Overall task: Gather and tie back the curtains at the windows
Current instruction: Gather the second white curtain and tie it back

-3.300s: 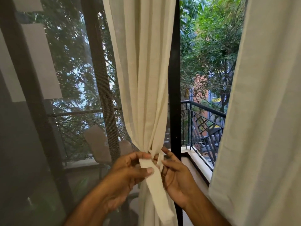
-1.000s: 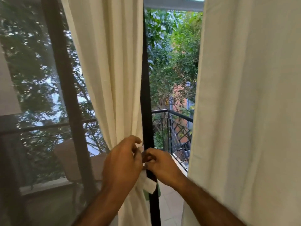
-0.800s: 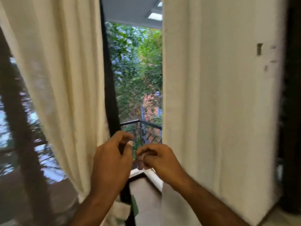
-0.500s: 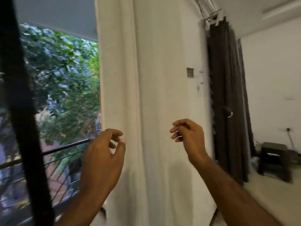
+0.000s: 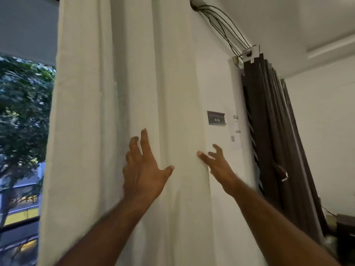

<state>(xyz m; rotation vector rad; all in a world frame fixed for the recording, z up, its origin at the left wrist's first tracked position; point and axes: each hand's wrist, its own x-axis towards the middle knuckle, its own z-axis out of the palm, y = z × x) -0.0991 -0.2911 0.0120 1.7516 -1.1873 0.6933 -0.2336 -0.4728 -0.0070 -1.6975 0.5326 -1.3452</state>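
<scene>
Cream curtain (image 5: pixel 92 131) hangs loose and untied, center-left, running top to bottom of frame. Left hand (image 5: pixel 144 169) mid-frame over its front folds, fingers spread wide, gripping nothing. Right hand (image 5: pixel 217 164) at its right edge, fingers splayed, thumb at the edge, nothing held. Dark curtain (image 5: pixel 278 141) at right; trees (image 5: pixel 23 112) far left.

The cream curtain (image 5: pixel 134 93) runs off top and bottom; lettering on the wall plate (image 5: pixel 216 118) is unreadable.
</scene>
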